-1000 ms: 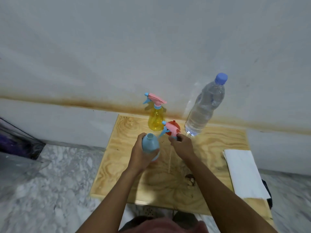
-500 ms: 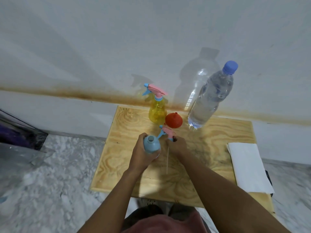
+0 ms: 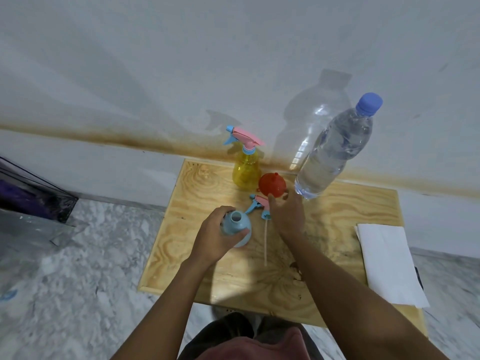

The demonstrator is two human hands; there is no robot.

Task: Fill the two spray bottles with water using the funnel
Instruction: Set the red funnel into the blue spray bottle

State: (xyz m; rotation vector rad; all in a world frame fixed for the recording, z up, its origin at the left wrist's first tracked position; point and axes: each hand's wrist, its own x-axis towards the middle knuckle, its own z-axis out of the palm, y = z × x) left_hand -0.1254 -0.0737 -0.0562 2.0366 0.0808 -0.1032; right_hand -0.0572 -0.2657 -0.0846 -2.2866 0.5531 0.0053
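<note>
Head | left hand (image 3: 215, 236) grips blue bottle (image 3: 235, 225) | right hand (image 3: 287, 215) by funnel (image 3: 272, 184), table (image 3: 350, 211) rear

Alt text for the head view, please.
The left hand holds an uncapped blue bottle on a wooden board; the open right hand reaches for a red funnel. A loose spray head lies between them; a yellow spray bottle and capped water bottle stand behind.

I see the blue spray bottle (image 3: 237, 227) upright, its neck open, gripped by the left hand (image 3: 215, 237). Its pink-and-blue spray head (image 3: 259, 205) lies just beside it, dip tube trailing toward me. The red funnel (image 3: 272, 185) sits spout-up between the capped yellow spray bottle (image 3: 246, 170) and the clear, blue-capped water bottle (image 3: 332, 152)
</note>
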